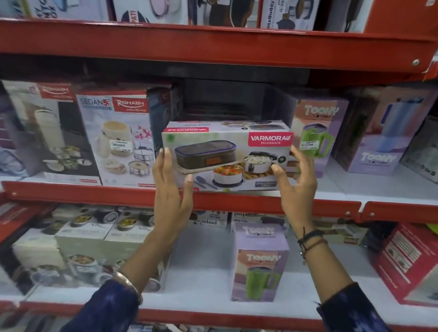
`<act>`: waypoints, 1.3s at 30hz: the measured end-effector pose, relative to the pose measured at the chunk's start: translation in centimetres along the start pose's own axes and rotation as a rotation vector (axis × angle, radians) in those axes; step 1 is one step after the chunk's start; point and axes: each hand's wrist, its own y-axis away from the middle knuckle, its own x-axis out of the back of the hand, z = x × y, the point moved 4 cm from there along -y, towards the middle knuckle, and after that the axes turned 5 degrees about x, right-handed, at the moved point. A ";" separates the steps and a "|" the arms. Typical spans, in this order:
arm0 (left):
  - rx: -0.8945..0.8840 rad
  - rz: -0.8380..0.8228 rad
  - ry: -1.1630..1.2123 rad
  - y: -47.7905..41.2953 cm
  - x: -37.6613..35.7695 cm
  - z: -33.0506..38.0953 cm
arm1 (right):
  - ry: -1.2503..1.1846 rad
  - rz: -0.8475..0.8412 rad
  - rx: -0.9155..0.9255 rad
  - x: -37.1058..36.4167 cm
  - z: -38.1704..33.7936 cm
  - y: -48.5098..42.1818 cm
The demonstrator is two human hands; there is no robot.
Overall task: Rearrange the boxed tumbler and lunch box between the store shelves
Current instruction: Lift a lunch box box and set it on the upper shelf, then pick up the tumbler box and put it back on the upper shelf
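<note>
Nearest, on the lower shelf (204, 303), a boxed Toony tumbler (259, 265) stands upright below and between her 2 forearms. Above it, her left hand (171, 191) and right hand (295, 180) press open fingers against the 2 ends of the Varmora lunch box (226, 156), clamping it. Its long axis runs left-right along the middle shelf's red lip (83, 193), the gap behind looking free.

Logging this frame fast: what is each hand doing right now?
Left hand: open, fingers spread against the left end of the Varmora lunch box.
Right hand: open, fingers curled on the box's right end.
Together they hold it.
</note>
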 end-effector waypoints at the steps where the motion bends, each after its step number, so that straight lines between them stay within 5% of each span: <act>1: -0.003 -0.014 -0.004 -0.4 -0.2 -0.8 | 0.002 -0.015 -0.011 -0.7 0.3 0.0; 13: -0.093 -0.211 -0.140 -2.0 -2.6 -5.8 | 0.118 -0.111 -0.051 -5.1 3.4 2.0; 22: -0.073 -0.173 -0.299 -1.6 -2.8 -6.3 | 0.228 -0.173 -0.024 -5.0 3.5 1.6; 25: -0.054 -0.162 -0.177 -0.9 -2.5 -5.6 | 0.160 -0.229 -0.059 -4.1 3.8 1.4; 30: -0.177 -0.072 0.029 1.2 -1.4 -3.3 | 0.037 -0.089 -0.028 -1.6 2.3 2.8; 32: -0.130 -0.166 0.068 8.0 -4.7 -1.7 | 0.058 -0.111 -0.155 3.7 4.8 8.1; 39: 0.122 -0.417 0.169 13.9 -9.4 -5.5 | -0.109 -0.019 -0.495 4.2 8.7 15.1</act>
